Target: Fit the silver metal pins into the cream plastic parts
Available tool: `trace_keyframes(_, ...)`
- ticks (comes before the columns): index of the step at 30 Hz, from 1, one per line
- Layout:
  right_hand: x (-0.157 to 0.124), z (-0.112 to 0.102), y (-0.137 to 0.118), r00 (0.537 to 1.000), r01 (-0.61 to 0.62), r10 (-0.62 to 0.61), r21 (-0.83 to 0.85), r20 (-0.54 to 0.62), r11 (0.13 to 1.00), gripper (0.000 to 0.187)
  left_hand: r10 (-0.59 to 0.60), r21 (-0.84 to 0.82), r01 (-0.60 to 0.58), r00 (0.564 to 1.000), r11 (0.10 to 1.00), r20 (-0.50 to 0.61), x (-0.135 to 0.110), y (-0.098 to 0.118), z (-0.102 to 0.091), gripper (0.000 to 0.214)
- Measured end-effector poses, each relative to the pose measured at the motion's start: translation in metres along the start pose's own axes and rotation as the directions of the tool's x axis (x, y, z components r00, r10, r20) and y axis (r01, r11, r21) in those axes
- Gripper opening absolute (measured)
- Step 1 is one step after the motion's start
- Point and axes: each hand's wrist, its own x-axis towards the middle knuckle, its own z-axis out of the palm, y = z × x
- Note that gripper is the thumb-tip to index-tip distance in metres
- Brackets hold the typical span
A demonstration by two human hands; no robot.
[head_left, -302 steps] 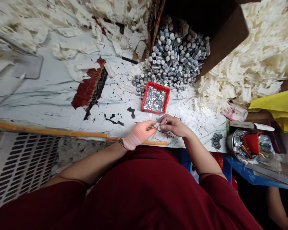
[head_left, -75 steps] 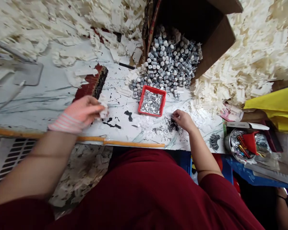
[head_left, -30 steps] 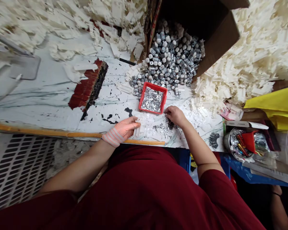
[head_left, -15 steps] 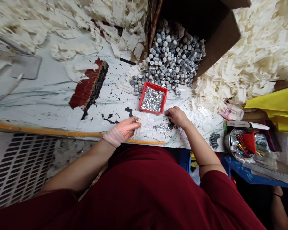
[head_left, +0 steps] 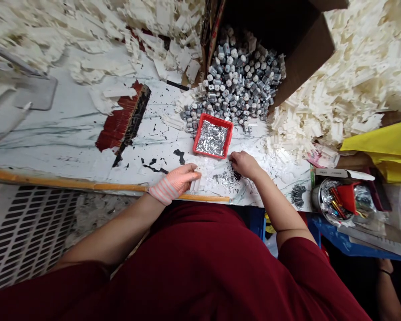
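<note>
My left hand point(head_left: 174, 182), in a pink striped glove, rests near the table's front edge with its fingers closed on a small white plastic part point(head_left: 195, 180). My right hand point(head_left: 243, 164) is bare and lies just right of it, fingers curled down into a scatter of small metal pins point(head_left: 226, 180) on the tabletop; what its fingertips pinch is too small to make out. A red tray point(head_left: 214, 138) full of shiny pins sits just beyond both hands.
A tipped cardboard box point(head_left: 304, 49) spills grey cylindrical motors point(head_left: 235, 87) behind the tray. Heaps of white plastic parts point(head_left: 347, 84) cover the right and far left of the white table point(head_left: 70, 133). A tin of pins point(head_left: 341, 203) and yellow sheets point(head_left: 384, 149) lie at right.
My left hand came back from the far left of the table to the front edge with a white part. My right hand stayed over the loose pins, shifting slightly.
</note>
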Motion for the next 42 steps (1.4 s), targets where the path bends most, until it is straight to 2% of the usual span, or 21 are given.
trace_keyframes(3, -0.004, 0.001, -0.006, 0.999, -0.016, 0.015, -0.039, -0.032, 0.999, 0.027, 0.009, 0.03, -0.009, 1.0, 1.0, 0.007, 0.003, -0.003, 0.007, 0.028)
trace_keyframes(5, -0.01, 0.003, -0.012, 0.991, -0.043, 0.051, 0.065, -0.122, 0.997, 0.025, 0.012, 0.069, -0.013, 1.0, 0.998, 0.008, 0.005, -0.005, 0.014, 0.026)
trace_keyframes(6, -0.014, 0.004, -0.015, 0.981, -0.054, 0.084, 0.175, -0.174, 0.983, 0.023, 0.02, 0.098, -0.021, 1.0, 0.995, 0.008, 0.006, -0.006, 0.017, 0.025)
trace_keyframes(8, -0.023, 0.006, -0.025, 0.96, -0.039, 0.161, 0.462, -0.228, 0.886, 0.018, 0.051, 0.158, -0.051, 0.999, 0.986, 0.002, 0.008, -0.008, 0.023, 0.025)
trace_keyframes(10, -0.03, 0.008, -0.038, 0.96, 0.025, 0.179, 0.705, -0.214, 0.709, 0.016, 0.085, 0.196, -0.085, 0.996, 0.977, 0.005, 0.009, -0.011, 0.028, 0.025)
trace_keyframes(12, -0.034, 0.008, -0.051, 0.968, 0.093, 0.14, 0.812, -0.21, 0.576, 0.017, 0.111, 0.212, -0.11, 0.994, 0.971, 0.009, 0.009, -0.012, 0.031, 0.024)
trace_keyframes(14, -0.036, 0.009, -0.062, 0.965, 0.128, 0.123, 0.827, -0.23, 0.547, 0.016, 0.128, 0.222, -0.128, 0.992, 0.967, 0.016, 0.007, -0.012, 0.032, 0.023)
trace_keyframes(22, -0.035, 0.014, -0.073, 0.951, 0.094, 0.192, 0.82, -0.241, 0.564, 0.022, 0.174, 0.275, -0.171, 0.985, 0.946, 0.014, 0.002, -0.009, 0.03, 0.02)
trace_keyframes(27, -0.042, 0.022, -0.085, 0.933, 0.045, 0.193, 0.631, -0.304, 0.775, 0.015, 0.167, 0.368, -0.156, 0.986, 0.917, 0.0, -0.001, -0.011, 0.031, 0.019)
trace_keyframes(28, -0.044, 0.025, -0.087, 0.933, 0.032, 0.195, 0.609, -0.302, 0.792, 0.014, 0.179, 0.412, -0.159, 0.984, 0.897, -0.01, -0.004, -0.01, 0.031, 0.019)
trace_keyframes(29, -0.046, 0.027, -0.087, 0.938, 0.024, 0.197, 0.623, -0.284, 0.782, 0.015, 0.193, 0.458, -0.163, 0.981, 0.874, -0.019, -0.006, -0.008, 0.032, 0.019)
trace_keyframes(31, -0.049, 0.031, -0.083, 0.968, 0.028, 0.165, 0.733, -0.19, 0.68, 0.019, 0.194, 0.516, -0.156, 0.981, 0.842, -0.022, -0.012, -0.004, 0.032, 0.018)
trace_keyframes(33, -0.047, 0.033, -0.07, 0.99, 0.019, 0.102, 0.825, -0.092, 0.565, 0.023, 0.155, 0.513, -0.135, 0.988, 0.848, 0.003, -0.015, 0.0, 0.032, 0.017)
trace_keyframes(34, -0.044, 0.032, -0.061, 0.991, -0.001, 0.113, 0.831, -0.075, 0.556, 0.024, 0.129, 0.494, -0.122, 0.991, 0.861, 0.02, -0.016, 0.001, 0.032, 0.017)
trace_keyframes(36, -0.034, 0.029, -0.041, 0.961, -0.084, 0.253, 0.764, -0.107, 0.64, 0.02, 0.083, 0.441, -0.091, 0.996, 0.893, 0.037, -0.015, 0.002, 0.031, 0.018)
trace_keyframes(38, -0.021, 0.024, -0.023, 0.899, -0.21, 0.4, 0.629, -0.176, 0.748, 0.016, 0.043, 0.368, -0.055, 0.998, 0.928, 0.041, -0.011, -0.001, 0.03, 0.019)
trace_keyframes(39, -0.015, 0.021, -0.017, 0.886, -0.256, 0.421, 0.553, -0.194, 0.793, 0.016, 0.026, 0.327, -0.039, 0.999, 0.944, 0.045, -0.008, -0.003, 0.029, 0.02)
trace_keyframes(42, -0.002, 0.012, -0.008, 0.922, -0.289, 0.357, 0.353, -0.146, 0.89, 0.016, 0.011, 0.265, -0.034, 0.996, 0.964, 0.086, -0.002, -0.012, 0.025, 0.023)
